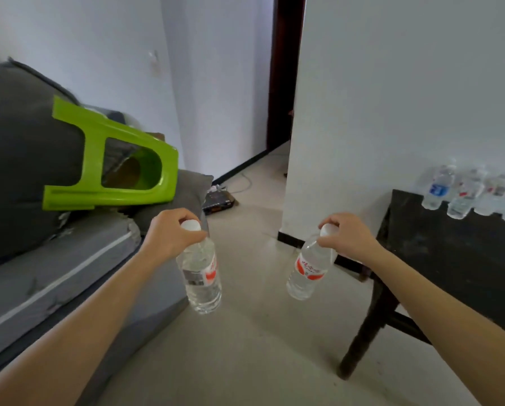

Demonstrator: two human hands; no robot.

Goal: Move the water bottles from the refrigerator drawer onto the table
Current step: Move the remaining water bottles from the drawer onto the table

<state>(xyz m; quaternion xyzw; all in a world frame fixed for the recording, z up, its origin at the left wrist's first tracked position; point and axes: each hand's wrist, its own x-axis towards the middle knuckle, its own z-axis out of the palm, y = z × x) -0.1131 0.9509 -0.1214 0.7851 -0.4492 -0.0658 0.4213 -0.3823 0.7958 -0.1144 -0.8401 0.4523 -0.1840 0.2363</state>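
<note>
My left hand [169,230] grips a clear water bottle [201,276] by its white cap, and the bottle hangs over the floor beside the sofa. My right hand [348,235] holds a second clear bottle with a red label [308,271] by the neck, tilted slightly. Both bottles hang in mid-air in front of me. The dark table [450,247] stands to the right. Several water bottles [468,191] stand in a row at its far edge against the wall. The refrigerator drawer is out of view.
A grey sofa [55,276] fills the left side, with a green plastic stool [113,159] lying on it. A white wall corner [362,112] rises ahead, with a dark doorway [280,71] beyond. A dark box [219,200] and a cable lie on the floor.
</note>
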